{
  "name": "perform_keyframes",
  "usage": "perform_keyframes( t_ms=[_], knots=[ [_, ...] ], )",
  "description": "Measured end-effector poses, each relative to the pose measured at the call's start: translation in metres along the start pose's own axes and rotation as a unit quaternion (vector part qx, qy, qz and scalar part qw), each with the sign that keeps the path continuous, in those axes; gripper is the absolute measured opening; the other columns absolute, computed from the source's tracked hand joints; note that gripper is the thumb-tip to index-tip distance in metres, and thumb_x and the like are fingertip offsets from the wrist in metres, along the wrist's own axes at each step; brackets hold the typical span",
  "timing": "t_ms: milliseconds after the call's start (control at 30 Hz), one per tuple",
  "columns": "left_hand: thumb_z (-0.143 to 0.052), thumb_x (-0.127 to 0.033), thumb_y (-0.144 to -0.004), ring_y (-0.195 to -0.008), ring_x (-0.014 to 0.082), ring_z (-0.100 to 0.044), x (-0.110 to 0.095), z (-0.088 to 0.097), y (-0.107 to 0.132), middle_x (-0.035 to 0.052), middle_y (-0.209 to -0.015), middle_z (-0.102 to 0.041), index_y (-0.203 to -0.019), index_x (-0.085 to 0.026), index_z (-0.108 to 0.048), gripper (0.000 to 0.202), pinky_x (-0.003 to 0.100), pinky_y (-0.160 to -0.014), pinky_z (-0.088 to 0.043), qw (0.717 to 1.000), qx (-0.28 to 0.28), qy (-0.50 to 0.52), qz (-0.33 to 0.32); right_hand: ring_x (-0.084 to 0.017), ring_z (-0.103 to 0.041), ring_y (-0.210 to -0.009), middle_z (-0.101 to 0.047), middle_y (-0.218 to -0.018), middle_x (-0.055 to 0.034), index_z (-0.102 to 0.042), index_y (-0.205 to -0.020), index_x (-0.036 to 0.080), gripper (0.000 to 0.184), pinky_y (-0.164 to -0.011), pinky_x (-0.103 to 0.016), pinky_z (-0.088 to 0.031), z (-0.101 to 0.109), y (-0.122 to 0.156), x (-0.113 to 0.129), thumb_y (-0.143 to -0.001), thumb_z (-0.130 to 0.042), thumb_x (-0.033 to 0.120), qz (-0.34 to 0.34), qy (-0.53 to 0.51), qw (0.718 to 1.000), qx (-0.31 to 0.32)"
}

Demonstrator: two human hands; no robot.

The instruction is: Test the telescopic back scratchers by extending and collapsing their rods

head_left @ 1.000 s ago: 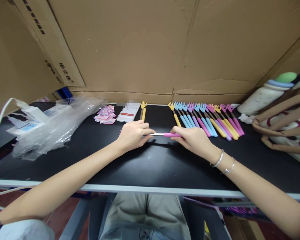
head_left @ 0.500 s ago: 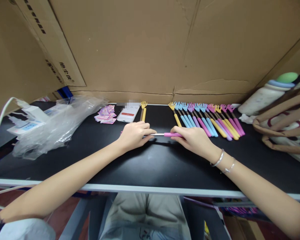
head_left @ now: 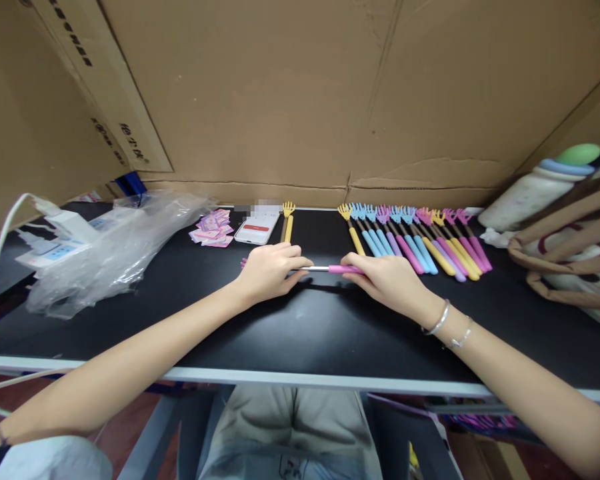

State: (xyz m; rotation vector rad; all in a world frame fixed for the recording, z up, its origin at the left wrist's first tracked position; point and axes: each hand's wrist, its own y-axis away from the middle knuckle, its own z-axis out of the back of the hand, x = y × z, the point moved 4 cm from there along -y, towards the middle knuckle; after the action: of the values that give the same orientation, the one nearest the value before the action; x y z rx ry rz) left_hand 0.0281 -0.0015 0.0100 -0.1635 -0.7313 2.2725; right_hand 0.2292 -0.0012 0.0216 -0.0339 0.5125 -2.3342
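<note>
A pink telescopic back scratcher (head_left: 337,269) lies crosswise over the black table (head_left: 300,333), held at both ends. My right hand (head_left: 387,280) is closed round its pink handle. My left hand (head_left: 270,270) is closed over the claw end, and a pink tip shows at its left side. A bare metal rod spans the gap between the hands. Behind my right hand lies a row of several back scratchers (head_left: 415,237) in yellow, blue, purple and pink. A single yellow back scratcher (head_left: 287,223) lies behind my left hand.
A phone (head_left: 256,229) and small pink packets (head_left: 211,229) lie at the back. Crumpled clear plastic bags (head_left: 115,247) and a white power strip (head_left: 60,237) with a cable are at left. A bottle (head_left: 535,187) and a striped bag (head_left: 570,253) stand at right. Cardboard (head_left: 300,100) walls the back.
</note>
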Motion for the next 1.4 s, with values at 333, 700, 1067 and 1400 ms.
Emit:
perform_keyframes(
  t_ms=[333,700,1067,1400],
  knots=[
    [-0.044,-0.034,-0.091,-0.072,0.0105,-0.061,0.0000,0.0069,-0.0014,0.0001,-0.085,-0.067,-0.097,-0.026,-0.068,0.026,0.022,-0.052,-0.033,0.999,-0.011,0.012,0.038,-0.013,-0.059,-0.056,-0.068,-0.072,-0.0017,-0.058,-0.098,0.022,0.033,-0.050,-0.023,-0.028,0.0028,-0.0015,0.0008,-0.096,-0.032,0.043,-0.014,-0.023,1.000,0.005],
    [-0.039,-0.037,-0.094,-0.070,0.0107,-0.062,0.0012,0.0026,-0.0004,-0.0019,-0.089,-0.069,-0.106,-0.028,-0.063,0.028,0.020,-0.052,-0.034,0.999,0.009,0.016,0.051,-0.013,-0.061,-0.057,-0.068,-0.069,-0.0008,-0.059,-0.097,0.022,0.032,-0.049,-0.023,-0.028,0.0068,-0.0009,0.0001,-0.094,-0.036,0.044,-0.031,-0.005,0.999,-0.025],
    [-0.039,-0.037,-0.094,-0.070,0.0105,-0.062,0.0022,-0.0001,-0.0001,-0.0025,-0.090,-0.068,-0.107,-0.028,-0.062,0.028,0.021,-0.051,-0.033,0.998,0.023,0.019,0.050,-0.013,-0.062,-0.060,-0.069,-0.073,-0.0009,-0.060,-0.098,0.022,0.033,-0.051,-0.023,-0.030,0.0054,0.0002,0.0003,-0.094,-0.037,0.045,-0.034,-0.020,0.999,-0.015],
    [-0.041,-0.035,-0.094,-0.066,0.0090,-0.061,-0.0014,0.0054,-0.0004,-0.0019,-0.084,-0.068,-0.107,-0.029,-0.065,0.028,0.021,-0.049,-0.030,0.999,-0.003,0.000,0.045,-0.015,-0.060,-0.062,-0.068,-0.075,-0.0023,-0.063,-0.102,0.023,0.039,-0.053,-0.024,-0.029,0.0010,-0.0010,-0.0014,-0.095,-0.031,0.045,-0.066,-0.037,0.997,0.018]
  ],
)
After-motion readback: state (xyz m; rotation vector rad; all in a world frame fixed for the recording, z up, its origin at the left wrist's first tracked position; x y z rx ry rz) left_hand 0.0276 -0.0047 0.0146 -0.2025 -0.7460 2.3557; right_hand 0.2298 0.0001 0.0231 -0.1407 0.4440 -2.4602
